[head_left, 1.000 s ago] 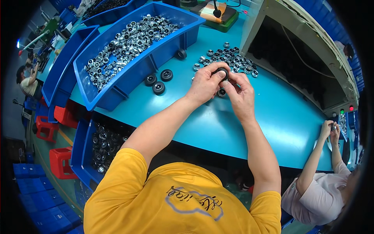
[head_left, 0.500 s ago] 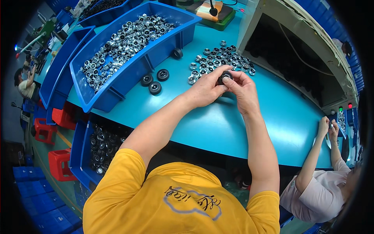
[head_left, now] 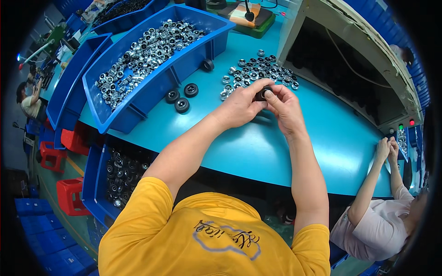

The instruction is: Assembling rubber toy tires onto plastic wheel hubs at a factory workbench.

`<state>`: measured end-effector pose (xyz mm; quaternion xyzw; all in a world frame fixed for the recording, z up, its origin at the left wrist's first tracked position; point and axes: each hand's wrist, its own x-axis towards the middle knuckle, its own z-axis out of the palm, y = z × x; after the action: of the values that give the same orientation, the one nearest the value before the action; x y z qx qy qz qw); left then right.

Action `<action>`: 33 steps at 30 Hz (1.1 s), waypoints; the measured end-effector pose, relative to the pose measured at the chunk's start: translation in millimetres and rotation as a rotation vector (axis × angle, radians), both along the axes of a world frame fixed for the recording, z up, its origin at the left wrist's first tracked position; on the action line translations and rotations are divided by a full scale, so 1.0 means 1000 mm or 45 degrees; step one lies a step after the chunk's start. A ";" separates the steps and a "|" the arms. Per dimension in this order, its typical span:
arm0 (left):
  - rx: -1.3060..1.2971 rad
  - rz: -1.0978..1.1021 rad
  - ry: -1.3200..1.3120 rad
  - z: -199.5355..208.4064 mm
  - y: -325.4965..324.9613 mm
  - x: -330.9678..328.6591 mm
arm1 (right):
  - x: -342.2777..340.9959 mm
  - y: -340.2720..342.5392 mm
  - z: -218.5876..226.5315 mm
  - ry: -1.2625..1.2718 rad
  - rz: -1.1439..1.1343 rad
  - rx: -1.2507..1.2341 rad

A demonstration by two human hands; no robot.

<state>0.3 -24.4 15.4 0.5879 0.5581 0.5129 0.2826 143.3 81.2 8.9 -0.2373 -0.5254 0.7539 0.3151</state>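
Note:
Between my two hands is a small toy wheel with a black tyre [head_left: 262, 94], raised a little above the blue-green table. My left hand [head_left: 242, 105] grips it from the left with curled fingers. From the other side, my right hand [head_left: 285, 106] pinches it, the thumb lying across its face. Fingers cover most of the wheel, so its hub hardly shows. Just beyond my hands, many shiny chrome wheel hubs [head_left: 260, 69] are spread on the table. Several black-tyred wheels [head_left: 182, 105] rest to my left, beside a large blue bin [head_left: 172, 69].
Chrome hubs [head_left: 152, 50] fill part of the bin. A beige-framed machine [head_left: 294, 27] with a dark opening stands at the right. Below the table's left edge, another blue bin [head_left: 94, 184] holds finished-looking wheels. A co-worker's hands [head_left: 386, 149] are at the far right. Red stools [head_left: 71, 195] stand at left.
Both hands stay closed round the wheel, with the right thumb and fingers slightly shifted. The whole view has moved slightly.

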 end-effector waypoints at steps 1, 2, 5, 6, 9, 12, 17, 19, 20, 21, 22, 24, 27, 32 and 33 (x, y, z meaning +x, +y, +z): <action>0.002 -0.001 0.004 0.000 0.000 0.001 | 0.001 0.001 -0.001 -0.010 -0.008 0.015; 0.005 -0.002 0.007 0.000 0.000 0.002 | 0.000 0.002 -0.001 -0.019 -0.016 0.031; -0.022 0.072 0.169 -0.002 -0.002 0.006 | -0.003 -0.002 -0.011 -0.072 -0.129 0.176; -0.037 0.109 0.248 -0.003 -0.003 0.007 | -0.005 -0.004 -0.011 -0.136 -0.178 0.263; 0.011 0.201 0.380 -0.008 -0.003 0.009 | -0.008 -0.010 -0.007 -0.212 -0.262 0.410; 0.184 0.099 0.127 -0.004 0.000 0.005 | -0.007 -0.009 -0.002 -0.047 -0.150 0.243; -0.121 -0.112 -0.606 0.013 -0.002 -0.003 | 0.001 0.000 0.011 0.017 0.048 -0.061; -0.148 -0.117 -0.608 0.014 -0.003 -0.002 | 0.001 0.002 0.010 -0.020 0.041 -0.067; -0.147 -0.114 -0.596 0.013 -0.003 -0.003 | 0.001 0.003 0.008 -0.025 0.039 -0.063; -0.146 -0.112 -0.584 0.012 -0.003 -0.003 | 0.001 0.003 0.008 -0.029 0.038 -0.059; -0.147 -0.111 -0.584 0.012 -0.003 -0.003 | 0.001 0.003 0.008 -0.034 0.018 -0.048; -0.147 -0.110 -0.585 0.011 -0.002 -0.001 | 0.001 0.000 0.009 -0.045 -0.023 -0.027; -0.079 -0.109 -0.573 0.005 0.000 0.000 | 0.003 0.003 0.006 -0.021 -0.024 0.028; -0.139 -0.178 -0.677 0.010 -0.003 -0.002 | 0.010 0.008 0.007 0.032 0.079 -0.158; -0.139 -0.213 -0.750 0.011 -0.003 -0.004 | 0.010 0.009 0.008 0.048 0.087 -0.204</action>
<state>-4.0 -26.9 26.5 0.4419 0.4286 0.6054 0.5045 153.7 90.5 16.9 -0.2296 -0.4652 0.8082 0.2789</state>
